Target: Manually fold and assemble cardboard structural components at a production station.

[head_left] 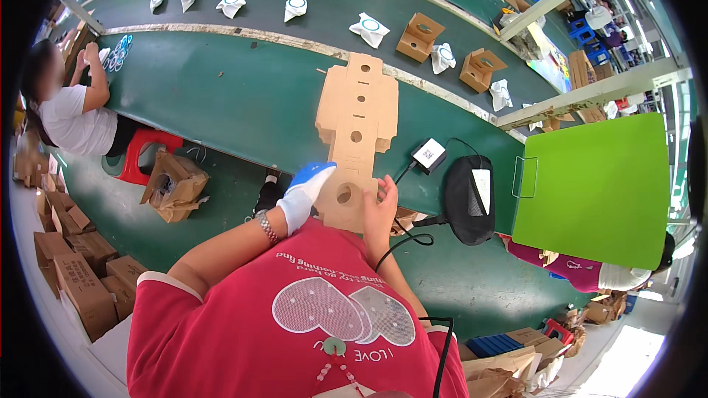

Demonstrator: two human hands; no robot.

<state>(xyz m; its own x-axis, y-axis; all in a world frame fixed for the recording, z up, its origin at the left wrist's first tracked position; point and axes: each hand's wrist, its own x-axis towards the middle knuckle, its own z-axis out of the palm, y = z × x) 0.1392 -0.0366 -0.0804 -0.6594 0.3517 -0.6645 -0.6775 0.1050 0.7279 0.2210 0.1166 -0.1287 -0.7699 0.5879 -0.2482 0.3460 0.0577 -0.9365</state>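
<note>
A flat brown cardboard box blank (pixel 357 114) with a row of round holes and several slots runs away from me over the green table, its near end close to my body. My left hand (pixel 306 190), in a white glove with blue-coated fingers, lies against the left side of that near end with its fingers stretched out together. The bare fingers of my right hand (pixel 380 210) are bent round the right edge of the near panel, gripping it. Between my hands shows the large round hole in the near panel.
Right of the blank are a small white-topped device (pixel 429 155) with a cable and a black bag (pixel 470 199). Folded open boxes (pixel 419 37) and white wrapped items (pixel 369 29) stand on the far belt. A green board (pixel 594 188) stands right; a co-worker (pixel 74 107) sits left.
</note>
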